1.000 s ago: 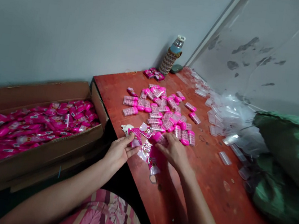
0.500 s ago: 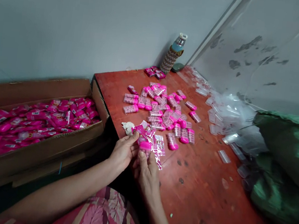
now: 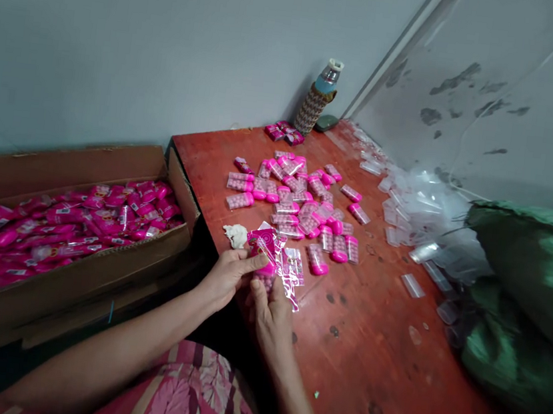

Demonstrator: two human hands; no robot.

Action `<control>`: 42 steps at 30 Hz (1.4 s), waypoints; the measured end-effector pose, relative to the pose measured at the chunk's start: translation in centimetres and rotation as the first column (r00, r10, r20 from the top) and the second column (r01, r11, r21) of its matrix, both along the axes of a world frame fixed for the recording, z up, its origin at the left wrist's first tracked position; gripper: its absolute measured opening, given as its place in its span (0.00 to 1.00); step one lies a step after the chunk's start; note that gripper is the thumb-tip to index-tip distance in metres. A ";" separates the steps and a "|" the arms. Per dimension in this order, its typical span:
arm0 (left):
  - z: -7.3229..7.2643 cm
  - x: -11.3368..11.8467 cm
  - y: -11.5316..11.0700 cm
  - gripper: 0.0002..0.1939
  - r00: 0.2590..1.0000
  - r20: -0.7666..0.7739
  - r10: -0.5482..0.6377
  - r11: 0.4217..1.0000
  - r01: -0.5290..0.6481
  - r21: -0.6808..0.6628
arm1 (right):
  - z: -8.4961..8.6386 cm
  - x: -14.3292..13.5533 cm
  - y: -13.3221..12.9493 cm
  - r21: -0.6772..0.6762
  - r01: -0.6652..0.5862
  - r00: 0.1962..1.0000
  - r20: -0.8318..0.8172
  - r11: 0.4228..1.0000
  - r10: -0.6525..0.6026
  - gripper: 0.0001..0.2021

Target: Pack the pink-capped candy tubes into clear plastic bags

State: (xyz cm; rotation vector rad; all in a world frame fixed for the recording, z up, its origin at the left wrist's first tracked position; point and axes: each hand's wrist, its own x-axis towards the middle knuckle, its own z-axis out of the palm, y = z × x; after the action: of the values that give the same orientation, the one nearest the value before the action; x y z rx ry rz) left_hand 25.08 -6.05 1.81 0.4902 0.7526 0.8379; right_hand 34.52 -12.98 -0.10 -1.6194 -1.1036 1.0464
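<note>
Between both hands, at the near edge of the red table [image 3: 359,351], is a pink printed sleeve [image 3: 263,242] around a clear container of pink balls. My left hand [image 3: 230,275] pinches the sleeve with the thumb on its front. Lower down, my right hand [image 3: 273,314] grips the container's bottom end, its fingers partly hidden behind. Loose printed sleeves [image 3: 293,269] lie just right of the hands, and a crumpled white wad [image 3: 235,235] is to the left. Beyond them spreads a pile of pink-capped containers [image 3: 292,202].
At the left stands a cardboard box [image 3: 185,189] of pink wrapped packs [image 3: 68,215]. A bottle in a knitted cover [image 3: 314,104] is at the back by small pink packs [image 3: 284,132]. Clear empty cases [image 3: 418,204] and a green sack [image 3: 529,285] lie at the right.
The printed sleeve now covers the container's pink cap, which showed bare before. My left thumb has moved right and down onto the sleeve's front.
</note>
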 end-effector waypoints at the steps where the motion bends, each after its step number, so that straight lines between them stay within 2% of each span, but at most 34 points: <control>1: 0.0 0.0 0.0 0.13 1.000 -0.021 -0.016 1.000 0.016 -0.003 | 0.0 0.1 0.0 0.000 0.005 0.999 0.033 1.000 -0.005 0.11; 3: 0.2 -0.1 0.0 0.13 0.997 -0.059 -0.057 0.998 0.058 0.008 | 0.2 0.2 -0.1 -0.010 -0.012 1.000 0.016 1.000 0.012 0.11; 5: 0.4 -0.4 0.1 0.13 0.989 -0.081 -0.121 0.991 0.125 0.042 | 0.7 0.3 0.0 -0.020 -0.075 0.986 -0.151 0.997 0.072 0.11; 8: 0.6 -0.7 0.2 0.13 0.972 -0.122 -0.199 0.971 0.212 0.111 | 1.3 0.4 0.1 -0.032 -0.178 0.900 -0.409 0.983 0.150 0.13; 10: 0.4 -0.7 0.1 0.13 0.958 -0.154 -0.242 0.956 0.262 0.134 | 1.3 0.5 0.2 -0.041 -0.176 0.890 -0.434 0.984 0.141 0.13; 12: 0.1 -0.8 0.0 0.14 0.946 -0.164 -0.279 0.945 0.301 0.131 | 1.1 0.4 0.0 -0.036 -0.129 0.916 -0.386 0.991 0.105 0.13; 15: -0.3 -0.9 -0.2 0.14 0.974 -0.130 -0.183 0.976 0.197 0.096 | 0.7 0.3 -0.5 0.006 -0.050 0.911 -0.410 0.999 0.048 0.10; 18: -0.5 -1.0 -0.3 0.13 0.993 -0.083 -0.081 0.995 0.085 0.053 | 0.9 0.2 -1.1 0.026 0.003 0.822 -0.569 1.000 0.012 0.13; 22: -0.4 -0.6 -1.2 0.14 0.985 0.003 -0.174 0.984 0.174 0.032 | 1.1 0.3 -0.6 0.013 0.055 0.752 -0.658 0.998 -0.033 0.14; 25: 0.0 -0.5 -2.1 0.15 0.985 0.055 -0.164 0.986 0.162 0.029 | 1.0 0.2 0.3 -0.001 0.056 0.762 -0.646 0.998 -0.043 0.15; 27: 0.5 -1.2 -2.0 0.13 0.987 0.051 -0.152 0.988 0.151 0.033 | 1.2 0.3 0.7 -0.008 0.030 0.786 -0.618 1.000 -0.029 0.15; 29: 1.1 -2.9 -1.1 0.10 0.998 0.041 -0.045 0.999 0.044 0.030 | 1.6 1.1 0.6 -0.009 0.020 0.831 -0.556 1.000 -0.021 0.14; 30: 1.3 -4.1 -0.5 0.09 0.996 0.036 0.077 0.997 -0.078 0.025 | 1.9 1.8 0.4 -0.011 0.027 0.865 -0.500 1.000 -0.029 0.13; 32: 1.6 -6.4 1.0 0.12 0.941 0.037 0.336 0.940 -0.338 0.052 | 2.4 3.7 -0.1 -0.009 0.080 0.948 -0.308 0.997 -0.079 0.12; 34: 1.5 -8.1 2.1 0.20 0.884 -0.016 0.468 0.881 -0.465 0.085 | 2.5 5.7 -0.7 0.013 0.132 0.991 -0.005 0.991 -0.132 0.11; 36: 1.2 -8.3 2.1 0.21 0.887 -0.065 0.457 0.887 -0.450 0.106 | 2.2 7.1 -1.2 0.032 0.119 0.938 0.325 0.992 -0.123 0.12; 38: 0.7 -7.1 1.2 0.19 0.926 -0.125 0.357 0.932 -0.344 0.114 | 1.5 7.6 -1.5 -0.005 0.076 0.821 0.568 0.997 -0.059 0.12; 40: 0.3 -5.3 -0.2 0.17 0.956 -0.209 0.207 0.976 -0.186 0.112 | 0.6 7.3 -1.7 -0.051 0.051 0.727 0.687 0.997 -0.002 0.11; 42: -0.1 -3.7 -1.4 0.16 0.952 -0.301 0.053 0.993 -0.018 0.119 | 0.0 6.7 -1.7 -0.063 0.042 0.686 0.728 0.997 0.017 0.11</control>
State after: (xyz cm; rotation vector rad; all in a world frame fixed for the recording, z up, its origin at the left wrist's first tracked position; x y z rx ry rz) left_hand 21.41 -7.46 1.68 0.7219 1.0020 0.8528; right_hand 41.24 -14.67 -0.14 -2.1862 -1.5694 0.3943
